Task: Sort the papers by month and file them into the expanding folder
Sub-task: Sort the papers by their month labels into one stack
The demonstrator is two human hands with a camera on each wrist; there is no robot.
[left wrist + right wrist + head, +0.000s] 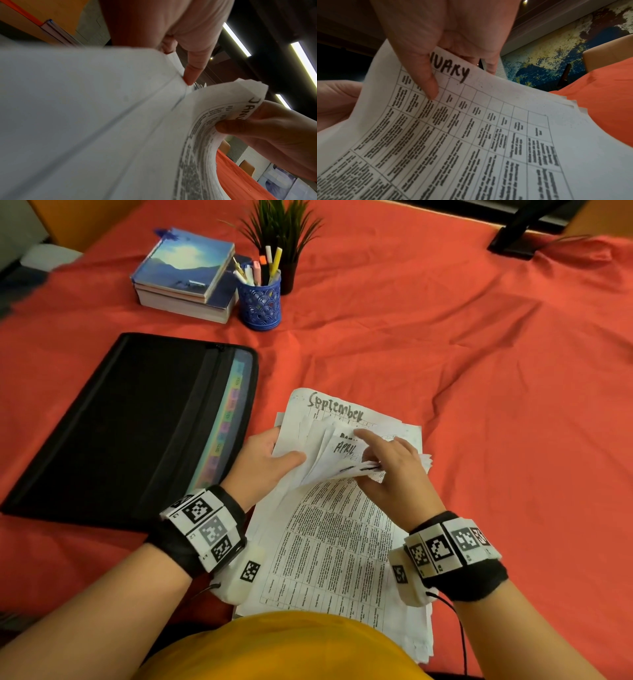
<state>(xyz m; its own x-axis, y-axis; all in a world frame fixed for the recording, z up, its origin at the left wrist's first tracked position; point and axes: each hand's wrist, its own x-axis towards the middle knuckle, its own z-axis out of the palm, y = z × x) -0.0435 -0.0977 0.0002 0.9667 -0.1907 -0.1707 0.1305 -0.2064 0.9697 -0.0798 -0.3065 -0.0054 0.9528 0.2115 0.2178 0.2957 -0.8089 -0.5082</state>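
Papers [337, 529] on worktop [479, 371] beside folder [130, 422]. Left hand [263, 463] grips fanned sheets; right hand [390, 470] pinches the January sheet [471, 121]. Best: read each heading, peel singly, keep the fan clamped.

black wristbands [178, 546] on both wrists, white blocks with square black-white markers; thin black cable [459, 631]; yellow top [281, 648].

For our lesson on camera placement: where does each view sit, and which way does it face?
Head: above, facing down at papers, folder, both hands.
Left wrist: under left hand, facing up past its thumb to the ceiling.
Right wrist: under right hand, facing up the January sheet.
Shared: wrist views both show that sheet.
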